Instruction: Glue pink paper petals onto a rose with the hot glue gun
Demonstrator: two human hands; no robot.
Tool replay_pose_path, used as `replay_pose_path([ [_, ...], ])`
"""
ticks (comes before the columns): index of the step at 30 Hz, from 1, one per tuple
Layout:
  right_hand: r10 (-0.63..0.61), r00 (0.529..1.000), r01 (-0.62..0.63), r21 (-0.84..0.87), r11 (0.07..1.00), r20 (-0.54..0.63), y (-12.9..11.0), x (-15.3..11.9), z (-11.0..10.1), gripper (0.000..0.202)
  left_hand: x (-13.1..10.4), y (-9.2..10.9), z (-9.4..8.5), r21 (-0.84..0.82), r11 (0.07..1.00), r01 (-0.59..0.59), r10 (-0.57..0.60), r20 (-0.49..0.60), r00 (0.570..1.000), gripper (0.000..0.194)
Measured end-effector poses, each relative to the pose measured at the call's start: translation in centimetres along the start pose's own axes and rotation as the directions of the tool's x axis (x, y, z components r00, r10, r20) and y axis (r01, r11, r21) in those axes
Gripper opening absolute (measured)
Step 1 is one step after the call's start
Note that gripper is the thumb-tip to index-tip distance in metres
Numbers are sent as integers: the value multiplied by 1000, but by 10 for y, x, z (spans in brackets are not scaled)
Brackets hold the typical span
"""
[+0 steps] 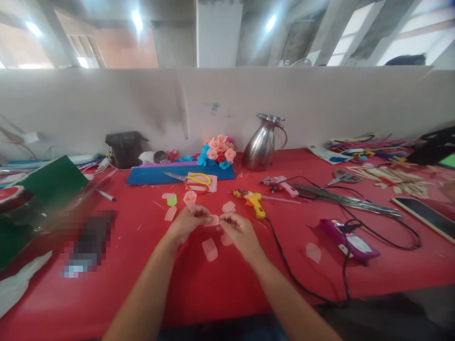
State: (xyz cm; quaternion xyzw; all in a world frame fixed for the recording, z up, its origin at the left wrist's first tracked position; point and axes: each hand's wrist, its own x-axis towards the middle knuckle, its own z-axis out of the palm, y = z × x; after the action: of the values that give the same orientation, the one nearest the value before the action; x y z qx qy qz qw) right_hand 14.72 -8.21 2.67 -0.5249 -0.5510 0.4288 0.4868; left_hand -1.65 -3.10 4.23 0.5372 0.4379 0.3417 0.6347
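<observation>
Pink rolled paper in a flower shape (190, 199) stands up from my left hand (190, 221), whose fingers are closed on it. A small pink petal (212, 220) spans the gap between both hands. The thumb and fingers of my right hand (236, 229) pinch that petal's right end. Loose pink petals lie around the hands, one (210, 249) just below them and another (228, 207) above. A yellow glue gun (254, 201) rests to the right of the hands. Scissors with yellow and orange handles (197, 180) lie behind them.
Across the red table (213, 293) stand a steel jug (260, 144) and a paper flower bunch (218, 151). A purple power strip (350, 240) with black cables lies right, beside metal rods (351, 201). A jar (21, 203) and green sheet (53, 184) are left.
</observation>
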Motion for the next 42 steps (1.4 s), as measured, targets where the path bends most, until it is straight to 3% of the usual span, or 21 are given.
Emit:
replay_pose_path([
  [11, -7, 998, 6, -13, 1000, -60, -1, 0, 0, 9, -3, 2, -2, -24, 998, 53, -52, 34, 998, 24],
  [16, -10, 999, 13, 54, 998, -46, -1, 0, 1, 8, 0, -2, -1, -7, 1000, 15, -15, 68, 998, 20],
  [23, -12, 999, 17, 118, 993, -46, -1, -3, 3, 13, 1, -3, -1, -43, 999, -20, 20, 9, 1000, 25],
  [29, -64, 995, 66, 10, 998, -81, 0, -2, 2, 9, -4, 4, 1, -28, 999, -20, 21, 48, 999, 28],
  [33, -78, 992, 74, -50, 996, -97, -1, -2, 1, 10, -4, 4, 1, -4, 1000, 8, -8, 38, 999, 24],
  [42, -69, 995, 71, 31, 997, -67, 1, -1, 2, 14, -5, -1, 6, 1, 1000, 27, -27, 115, 993, 11],
])
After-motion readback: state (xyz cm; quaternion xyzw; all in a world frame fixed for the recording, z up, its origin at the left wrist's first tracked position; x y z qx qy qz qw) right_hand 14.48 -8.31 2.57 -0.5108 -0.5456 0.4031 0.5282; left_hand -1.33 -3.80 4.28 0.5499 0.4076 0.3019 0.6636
